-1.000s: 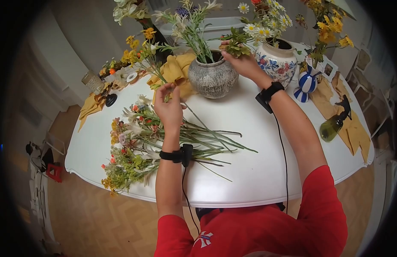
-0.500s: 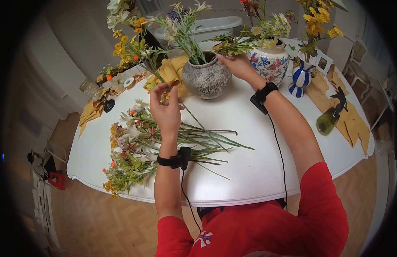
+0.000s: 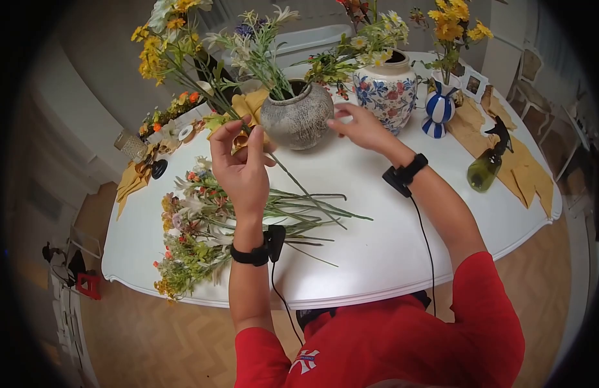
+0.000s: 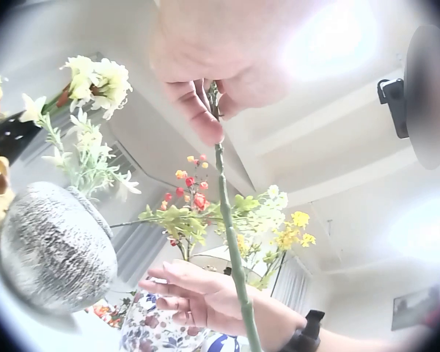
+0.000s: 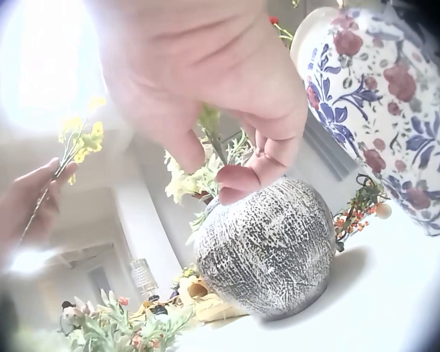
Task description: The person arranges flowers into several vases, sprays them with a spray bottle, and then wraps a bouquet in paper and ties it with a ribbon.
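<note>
My left hand [image 3: 241, 174] pinches the green stem [image 4: 231, 227] of a yellow flower spray [image 3: 156, 59], which leans up to the left. Its lower end slants down over the table. My right hand [image 3: 365, 128] is beside the round grey textured vase [image 3: 298, 119], fingers loosely extended around nothing. White lilies [image 4: 88, 143] stand in this vase. A leafy spray with red berries [image 4: 183, 213] leans out over its right rim, its thin stem reaching the mouth in the left wrist view. Under the left hand, a pile of mixed flowers [image 3: 196, 239] lies with stems pointing right.
Right of the grey vase stands a floral-painted white vase [image 3: 387, 97] with daisies. Beyond it are a blue-striped vase [image 3: 440, 110] with yellow flowers and a green spray bottle [image 3: 485, 169] on tan cloth. More yellow cloth [image 3: 133, 180] and a tape roll [image 3: 185, 133] lie left.
My right hand has let go of the leafy spray at the vase mouth and drawn down beside the vase. My left hand has moved slightly, still holding the yellow flower spray, as the head view shifted.
</note>
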`<control>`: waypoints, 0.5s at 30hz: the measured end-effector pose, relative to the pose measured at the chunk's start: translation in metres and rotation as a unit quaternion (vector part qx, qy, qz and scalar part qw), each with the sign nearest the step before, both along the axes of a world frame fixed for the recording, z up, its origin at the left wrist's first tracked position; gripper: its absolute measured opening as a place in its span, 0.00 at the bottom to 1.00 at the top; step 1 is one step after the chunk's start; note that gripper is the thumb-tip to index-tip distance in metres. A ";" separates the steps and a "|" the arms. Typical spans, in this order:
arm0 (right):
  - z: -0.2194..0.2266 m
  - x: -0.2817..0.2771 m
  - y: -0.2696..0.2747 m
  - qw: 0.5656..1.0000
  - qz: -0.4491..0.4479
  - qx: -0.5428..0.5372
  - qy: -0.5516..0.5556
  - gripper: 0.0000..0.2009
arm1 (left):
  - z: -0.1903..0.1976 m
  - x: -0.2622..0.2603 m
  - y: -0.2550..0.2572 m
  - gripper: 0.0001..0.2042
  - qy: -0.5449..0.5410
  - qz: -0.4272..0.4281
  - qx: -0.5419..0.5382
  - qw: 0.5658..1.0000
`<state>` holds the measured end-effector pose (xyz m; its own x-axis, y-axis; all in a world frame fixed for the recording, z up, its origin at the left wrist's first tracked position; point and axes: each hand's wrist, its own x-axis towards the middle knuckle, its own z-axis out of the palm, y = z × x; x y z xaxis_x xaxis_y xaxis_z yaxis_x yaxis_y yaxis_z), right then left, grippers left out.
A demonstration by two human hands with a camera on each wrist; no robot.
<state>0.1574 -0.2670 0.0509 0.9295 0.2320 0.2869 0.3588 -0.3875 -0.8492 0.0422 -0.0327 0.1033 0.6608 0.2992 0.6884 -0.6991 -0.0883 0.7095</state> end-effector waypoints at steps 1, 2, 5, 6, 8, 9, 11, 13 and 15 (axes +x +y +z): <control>0.001 -0.012 -0.006 0.999 0.038 -0.023 0.004 0.28 | 0.004 -0.006 -0.006 0.14 -0.009 -0.011 -0.005 1.000; 0.005 -0.027 -0.010 0.996 0.076 -0.048 0.008 0.25 | 0.007 -0.014 -0.014 0.15 -0.018 -0.022 -0.012 1.000; 0.024 -0.088 -0.009 0.982 0.180 0.048 0.008 0.15 | 0.013 -0.033 -0.033 0.15 -0.039 -0.055 0.009 0.998; 0.029 -0.106 -0.010 0.979 0.191 0.067 -0.007 0.14 | 0.014 -0.039 -0.039 0.16 -0.045 -0.065 0.022 0.997; 0.038 -0.134 -0.013 0.971 0.211 0.105 -0.036 0.12 | 0.015 -0.047 -0.054 0.17 -0.062 -0.101 0.028 0.993; 0.046 -0.144 -0.017 0.974 0.198 0.092 -0.052 0.12 | 0.016 -0.049 -0.061 0.17 -0.072 -0.119 0.033 0.990; 0.059 -0.161 -0.024 0.980 0.170 0.066 -0.081 0.11 | 0.019 -0.055 -0.076 0.18 -0.094 -0.151 0.039 0.983; 0.070 -0.174 -0.032 0.982 0.151 0.057 -0.097 0.11 | 0.022 -0.058 -0.085 0.18 -0.096 -0.161 0.062 0.980; 0.070 -0.179 -0.038 0.984 0.134 0.067 -0.093 0.13 | 0.027 -0.062 -0.094 0.18 -0.076 -0.185 0.045 0.979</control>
<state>-0.0218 -0.3049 0.1207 0.7679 0.4106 0.4916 0.5876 -0.1461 -0.7958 -0.0197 -0.1269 0.1299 0.5998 -0.0075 0.8001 -0.7923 0.1337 0.5952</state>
